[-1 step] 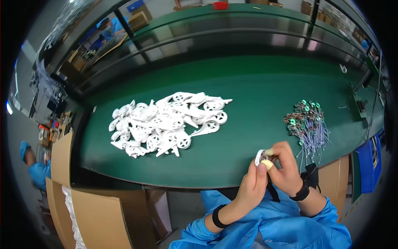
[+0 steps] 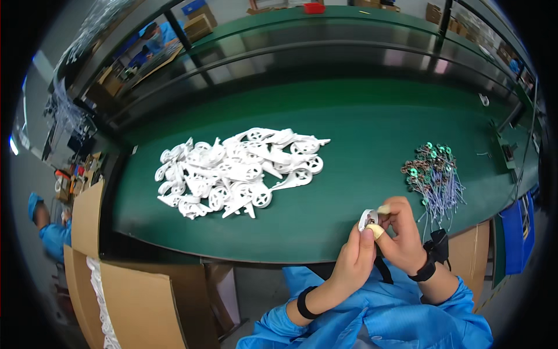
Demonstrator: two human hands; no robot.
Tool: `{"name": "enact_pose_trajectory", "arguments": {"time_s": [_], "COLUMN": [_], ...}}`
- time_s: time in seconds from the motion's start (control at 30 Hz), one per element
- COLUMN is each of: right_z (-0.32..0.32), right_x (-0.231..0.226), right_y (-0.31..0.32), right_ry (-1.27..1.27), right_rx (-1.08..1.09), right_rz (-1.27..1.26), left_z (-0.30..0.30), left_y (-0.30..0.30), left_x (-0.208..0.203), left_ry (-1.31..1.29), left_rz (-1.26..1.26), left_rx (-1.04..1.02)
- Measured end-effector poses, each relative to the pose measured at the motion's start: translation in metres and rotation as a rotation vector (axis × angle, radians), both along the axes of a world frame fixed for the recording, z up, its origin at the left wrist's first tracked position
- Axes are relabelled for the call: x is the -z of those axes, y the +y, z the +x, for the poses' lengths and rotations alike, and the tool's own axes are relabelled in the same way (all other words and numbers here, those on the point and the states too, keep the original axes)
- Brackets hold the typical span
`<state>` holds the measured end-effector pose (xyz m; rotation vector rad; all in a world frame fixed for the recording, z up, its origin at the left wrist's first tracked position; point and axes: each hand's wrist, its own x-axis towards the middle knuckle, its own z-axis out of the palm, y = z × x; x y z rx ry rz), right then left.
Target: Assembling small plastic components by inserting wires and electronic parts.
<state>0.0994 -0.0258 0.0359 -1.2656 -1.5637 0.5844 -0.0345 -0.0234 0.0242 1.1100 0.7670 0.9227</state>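
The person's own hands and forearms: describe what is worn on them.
Loose blue sleeves end above black wristbands, one per wrist. The right hand wears pale yellow finger cots on thumb and index finger; the left hand shows none.

On table (image 2: 349, 145): part pile (image 2: 244, 168) left, cords (image 2: 443, 191) right; held piece (image 2: 364, 220) nearer.

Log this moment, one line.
left hand: holds white piece | right hand: at same piece | green table: white pile left, wire pile right
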Motion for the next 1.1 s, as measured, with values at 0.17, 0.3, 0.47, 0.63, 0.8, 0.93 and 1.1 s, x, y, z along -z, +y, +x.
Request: {"name": "enact_pose_trajectory", "arguments": {"time_s": [0.17,0.3,0.47,0.63,0.8,0.93,1.1], "right_z": [0.009,0.064,0.14,0.18,0.226,0.23,0.208], "right_x": [-0.015,-0.047,-0.052,-0.04,-0.005,0.007,-0.016], "right_y": [0.035,0.105,0.106,0.048,0.011,0.016,0.05], "right_ry": [0.246,0.152,0.168,0.307,0.181,0.088,-0.454], "right_rx": [-0.298,0.031,0.345,0.464,0.495,0.514,0.337], "right_rz": [-0.426,-0.215,-0.01,-0.054,-0.035,-0.024,0.01], "left_z": [-0.033,-0.056,-0.083,-0.09,-0.083,-0.081,-0.068], "left_y": [0.015,0.039,0.08,0.105,0.116,0.126,0.115], "left_x": [-0.017,-0.018,-0.009,-0.005,0.013,0.018,0.021], "left_ry": [-0.016,0.127,0.529,0.985,1.096,1.095,1.182], "left_rz": [-0.205,-0.083,0.39,0.759,0.873,0.712,0.735], "left_rx": [0.124,-0.06,-0.311,-0.346,-0.372,-0.365,-0.347]}}
